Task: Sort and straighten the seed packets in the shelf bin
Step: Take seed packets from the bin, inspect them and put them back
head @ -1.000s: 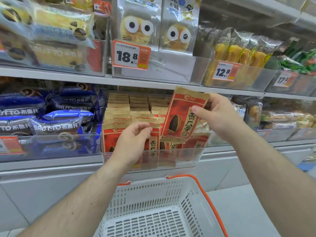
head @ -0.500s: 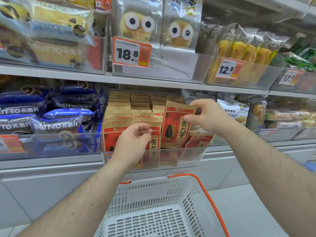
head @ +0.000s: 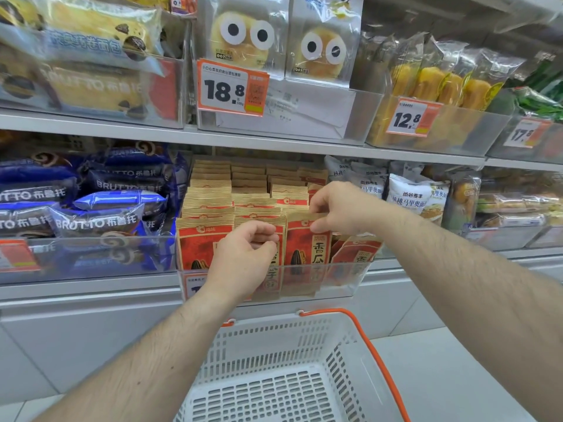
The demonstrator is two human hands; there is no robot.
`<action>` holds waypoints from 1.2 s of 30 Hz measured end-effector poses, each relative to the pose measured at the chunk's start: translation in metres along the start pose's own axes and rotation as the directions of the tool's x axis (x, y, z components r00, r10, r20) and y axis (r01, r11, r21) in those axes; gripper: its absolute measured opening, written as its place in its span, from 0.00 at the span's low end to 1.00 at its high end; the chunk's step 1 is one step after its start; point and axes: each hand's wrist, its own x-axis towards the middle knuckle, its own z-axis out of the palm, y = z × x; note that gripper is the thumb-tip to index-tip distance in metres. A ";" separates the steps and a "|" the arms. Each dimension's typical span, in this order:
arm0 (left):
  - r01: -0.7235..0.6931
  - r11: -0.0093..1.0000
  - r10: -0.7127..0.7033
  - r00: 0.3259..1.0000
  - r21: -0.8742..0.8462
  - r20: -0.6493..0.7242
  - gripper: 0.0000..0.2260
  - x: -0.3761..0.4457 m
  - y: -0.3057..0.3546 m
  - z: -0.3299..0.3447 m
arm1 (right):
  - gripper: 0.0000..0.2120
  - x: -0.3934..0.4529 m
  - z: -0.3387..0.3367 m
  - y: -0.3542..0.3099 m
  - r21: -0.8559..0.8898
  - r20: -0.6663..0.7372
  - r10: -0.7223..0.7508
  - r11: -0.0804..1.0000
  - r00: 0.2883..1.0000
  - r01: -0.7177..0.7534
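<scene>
At the near rim of the shelf bin [head: 344, 280], the right hand [head: 341, 208] pinched a seed packet [head: 306, 248] by its top, likely seating it upright. Left hand [head: 243, 257] (fingers curled) gripped the neighbouring packet [head: 268, 223], steadying the row

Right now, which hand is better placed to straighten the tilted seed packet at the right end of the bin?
The right hand, probably: it pinches the front packet directly beside the tilted packet. The left hand holds the middle row, farther away.
</scene>
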 end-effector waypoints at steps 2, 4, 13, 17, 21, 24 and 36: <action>-0.002 1.000 0.002 1.000 0.023 0.004 0.10 0.001 0.000 0.001 | 0.07 0.002 0.008 -0.001 -0.048 0.037 -0.004 0.999 0.999 0.006; -0.014 0.999 0.013 1.000 0.050 0.016 0.11 0.000 0.000 0.002 | 0.09 0.005 0.012 0.000 -0.060 0.049 0.004 0.998 0.999 -0.002; -0.125 0.982 0.120 0.992 0.145 0.043 0.10 0.000 0.011 0.006 | 0.09 0.004 0.012 0.001 -0.074 0.060 0.010 0.997 0.998 -0.006; -0.203 0.959 0.197 0.979 0.199 0.049 0.10 -0.001 0.022 0.004 | 0.07 0.002 0.009 0.008 -0.002 0.050 0.007 1.000 0.999 -0.007; -0.258 0.940 0.259 0.966 0.224 0.027 0.09 0.009 0.047 0.004 | 0.09 0.003 -0.002 0.028 0.174 -0.051 0.064 0.983 0.997 -0.055; -0.231 0.942 0.228 0.973 0.242 0.042 0.08 0.030 0.064 0.014 | 0.11 0.014 -0.014 0.044 0.198 -0.086 0.107 0.976 0.991 -0.088; -0.215 0.678 -0.003 0.956 0.704 0.294 0.19 0.115 0.072 0.042 | 0.16 0.110 -0.030 0.065 -0.117 0.065 0.230 0.968 0.971 -0.222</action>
